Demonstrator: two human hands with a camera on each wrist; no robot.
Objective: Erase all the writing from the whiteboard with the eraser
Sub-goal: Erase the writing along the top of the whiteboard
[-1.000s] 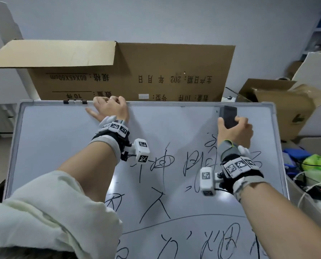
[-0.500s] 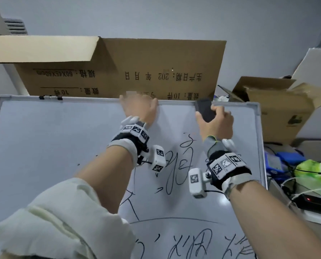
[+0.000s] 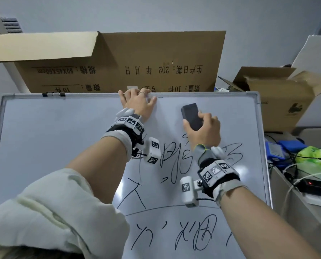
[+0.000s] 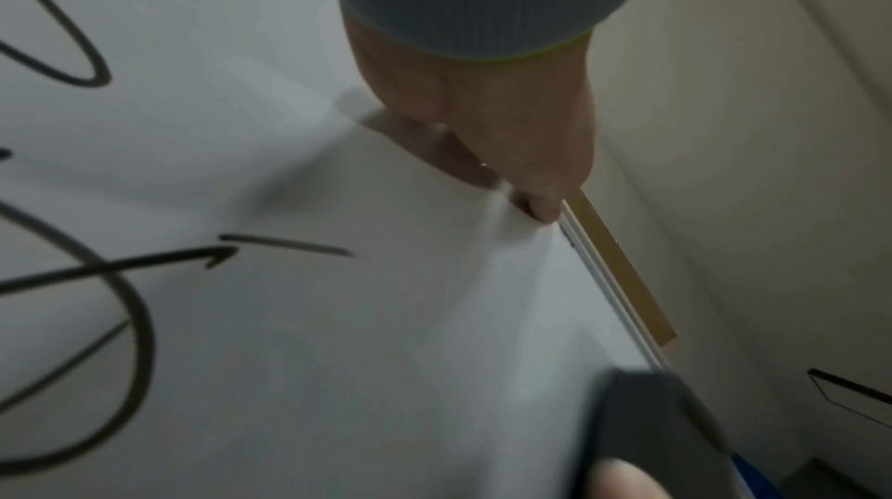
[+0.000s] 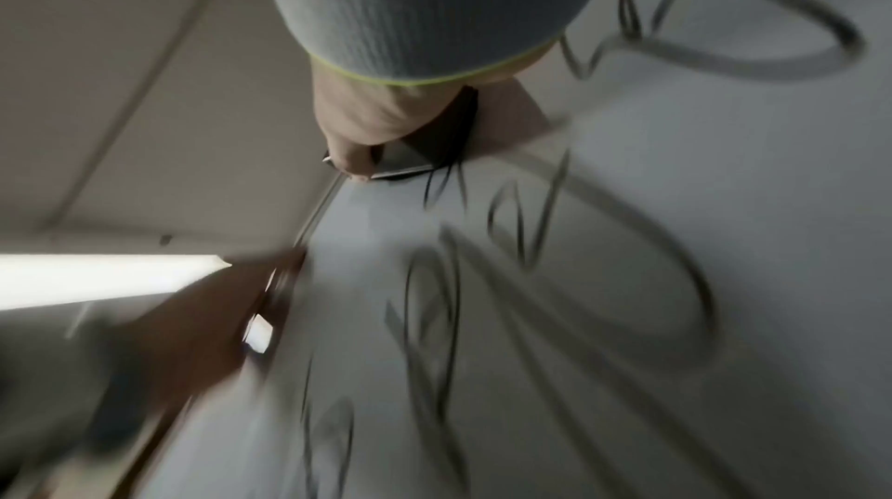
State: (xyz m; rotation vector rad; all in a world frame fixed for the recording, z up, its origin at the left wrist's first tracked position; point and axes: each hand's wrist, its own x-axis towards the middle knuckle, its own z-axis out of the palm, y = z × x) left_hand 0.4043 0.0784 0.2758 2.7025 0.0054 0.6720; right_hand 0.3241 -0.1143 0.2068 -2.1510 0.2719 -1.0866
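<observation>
The whiteboard (image 3: 53, 137) fills the head view, with its left half wiped bare. Black handwriting (image 3: 172, 161) covers the middle and lower right. My left hand (image 3: 137, 105) lies at the top frame, its fingers hooked over the edge and gripping it; the left wrist view shows that hand (image 4: 507, 125) against the frame. Lower and to the right, my right hand (image 3: 202, 131) grips the dark eraser (image 3: 191, 116) and presses it on the board just above the top strokes. The right wrist view is blurred but shows the eraser (image 5: 424, 152) flat on the board.
A large cardboard box (image 3: 137, 62) stands right behind the board. A smaller open box (image 3: 277, 101) sits at the right. Blue items (image 3: 275, 150), cables and a black device (image 3: 315, 186) lie beside the board's right edge. Black clips (image 3: 53, 94) sit on the top frame.
My left hand slid right along the top edge. The right hand moved the eraser left from near the right frame, and now a little down.
</observation>
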